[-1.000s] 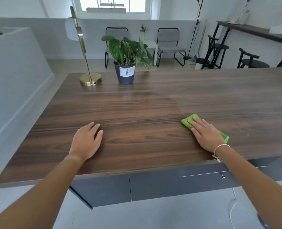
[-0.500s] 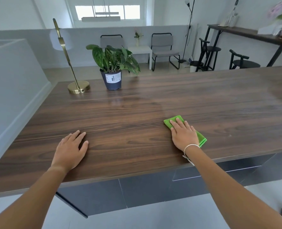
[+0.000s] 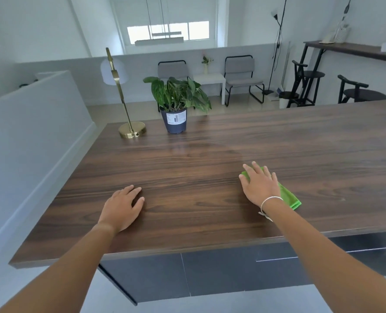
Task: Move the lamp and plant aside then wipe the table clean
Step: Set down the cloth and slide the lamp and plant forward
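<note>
Pressing flat on a green cloth [image 3: 288, 195], the right hand [image 3: 261, 187] lies with fingers spread, palm down on the dark wood tabletop [image 3: 210, 177] near its front edge; the cloth shows beyond the fingertips and behind the wrist. The left hand [image 3: 123, 207] rests flat on bare wood well to the left, fingers loosely together, gripping nothing.

The lamp [image 3: 128, 109] and the plant [image 3: 176, 102] stand side by side at the far left corner, apart from each other and well away from both hands, so the moving-aside step looks done and wiping is the work in hand.

The cloth looks soft and thin; it should bunch or fold if pushed from one edge, so a flat palm over its middle seems the right hold. The lamp has a thin brass stem on a round base and a pale shade high up; it would likely tip if pulled by the stem, so the base is the safer grip. The plant sits in a dark plastic pot [image 3: 176, 122] with a white label; soil is not visible under the leaves. The pot should be held by its wall, since the leaves are limp and would tear.
</note>
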